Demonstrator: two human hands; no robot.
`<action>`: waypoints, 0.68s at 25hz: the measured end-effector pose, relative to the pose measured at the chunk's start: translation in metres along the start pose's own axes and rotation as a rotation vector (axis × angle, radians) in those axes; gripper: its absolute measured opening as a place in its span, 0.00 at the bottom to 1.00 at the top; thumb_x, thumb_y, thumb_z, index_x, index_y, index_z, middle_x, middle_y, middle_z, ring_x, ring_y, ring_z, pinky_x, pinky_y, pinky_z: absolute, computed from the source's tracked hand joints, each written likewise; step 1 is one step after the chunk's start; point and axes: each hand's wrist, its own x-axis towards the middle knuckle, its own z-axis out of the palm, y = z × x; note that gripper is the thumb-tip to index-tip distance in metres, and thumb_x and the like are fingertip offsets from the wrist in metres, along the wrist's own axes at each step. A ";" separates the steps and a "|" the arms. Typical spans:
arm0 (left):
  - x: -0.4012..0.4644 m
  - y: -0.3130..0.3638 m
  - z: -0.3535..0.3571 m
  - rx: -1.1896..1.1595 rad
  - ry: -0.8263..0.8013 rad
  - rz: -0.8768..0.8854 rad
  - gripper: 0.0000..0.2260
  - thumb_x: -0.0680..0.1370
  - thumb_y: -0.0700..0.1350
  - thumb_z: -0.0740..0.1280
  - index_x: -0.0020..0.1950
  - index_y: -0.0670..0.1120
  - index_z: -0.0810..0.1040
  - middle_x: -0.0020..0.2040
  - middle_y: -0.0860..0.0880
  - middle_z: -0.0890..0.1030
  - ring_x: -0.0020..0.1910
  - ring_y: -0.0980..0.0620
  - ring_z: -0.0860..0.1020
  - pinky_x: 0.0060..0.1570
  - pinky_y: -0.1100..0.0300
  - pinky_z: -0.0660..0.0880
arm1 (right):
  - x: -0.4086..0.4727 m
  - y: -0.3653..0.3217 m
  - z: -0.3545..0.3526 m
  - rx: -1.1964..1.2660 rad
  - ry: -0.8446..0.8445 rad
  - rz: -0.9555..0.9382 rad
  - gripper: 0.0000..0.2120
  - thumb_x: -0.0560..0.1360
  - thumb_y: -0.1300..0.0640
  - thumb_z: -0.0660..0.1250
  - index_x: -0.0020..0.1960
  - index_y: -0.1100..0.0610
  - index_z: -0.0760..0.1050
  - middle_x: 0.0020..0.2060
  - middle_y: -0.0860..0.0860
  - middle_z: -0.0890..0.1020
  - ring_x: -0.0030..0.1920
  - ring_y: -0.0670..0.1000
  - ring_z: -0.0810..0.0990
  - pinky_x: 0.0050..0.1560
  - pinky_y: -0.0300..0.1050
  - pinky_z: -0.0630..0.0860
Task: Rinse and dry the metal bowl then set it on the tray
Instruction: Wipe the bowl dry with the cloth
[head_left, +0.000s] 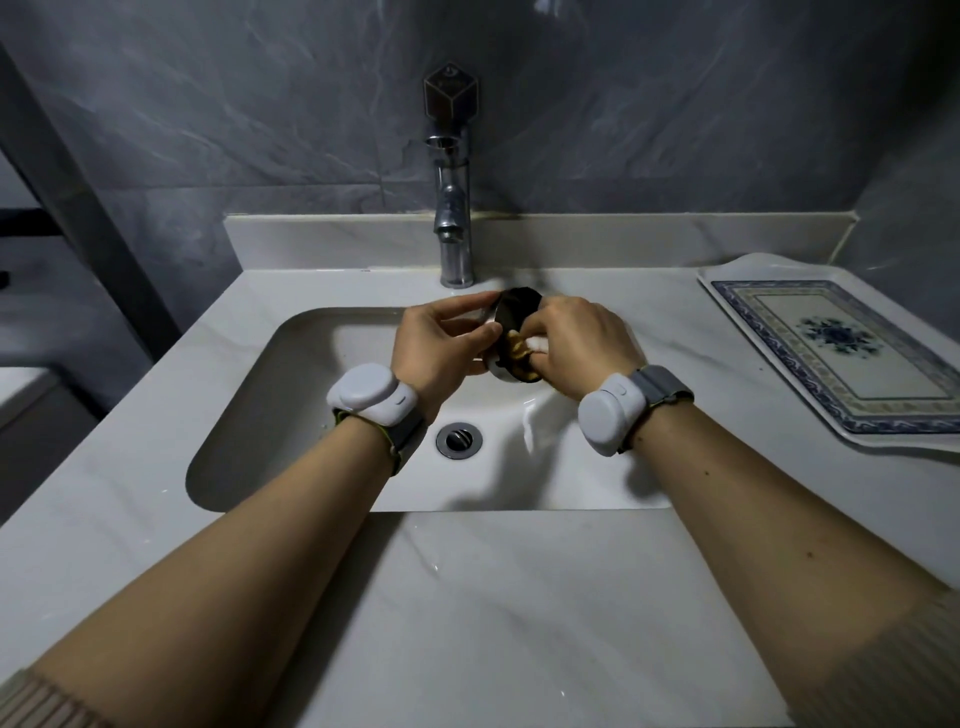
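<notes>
Head view: left hand (441, 343) grips tilted metal bowl (511, 332), mouth facing right hand (576, 338), clutching cloth (535, 344).

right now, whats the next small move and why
Probably keep wiping: the right hand presses a white cloth into the bowl, which the left hand holds tilted over the sink. The tray waits to the right.

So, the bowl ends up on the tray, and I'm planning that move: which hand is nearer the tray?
Right. The right hand is over the sink, on the bowl's tray-facing side; the tray sits further right on the counter. The left hand holds the bowl's far side.
</notes>
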 end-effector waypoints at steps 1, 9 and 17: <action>0.001 -0.001 -0.001 -0.015 0.006 -0.016 0.16 0.78 0.33 0.68 0.64 0.42 0.79 0.51 0.40 0.85 0.46 0.46 0.85 0.44 0.52 0.84 | -0.001 -0.001 0.000 0.033 0.017 -0.035 0.06 0.73 0.54 0.70 0.48 0.49 0.83 0.49 0.51 0.82 0.47 0.58 0.80 0.39 0.44 0.69; 0.006 -0.004 -0.004 -0.124 -0.011 -0.153 0.17 0.78 0.35 0.68 0.67 0.42 0.77 0.54 0.36 0.84 0.46 0.38 0.85 0.48 0.47 0.83 | 0.000 0.001 -0.003 0.269 0.321 0.080 0.08 0.72 0.54 0.69 0.51 0.51 0.79 0.48 0.52 0.82 0.47 0.58 0.79 0.44 0.48 0.75; 0.001 -0.001 -0.005 -0.264 -0.073 -0.323 0.24 0.78 0.31 0.65 0.72 0.48 0.70 0.54 0.38 0.81 0.51 0.33 0.83 0.49 0.43 0.83 | -0.005 0.019 -0.018 0.431 0.350 0.357 0.12 0.75 0.48 0.68 0.51 0.56 0.78 0.48 0.56 0.84 0.49 0.58 0.80 0.46 0.46 0.74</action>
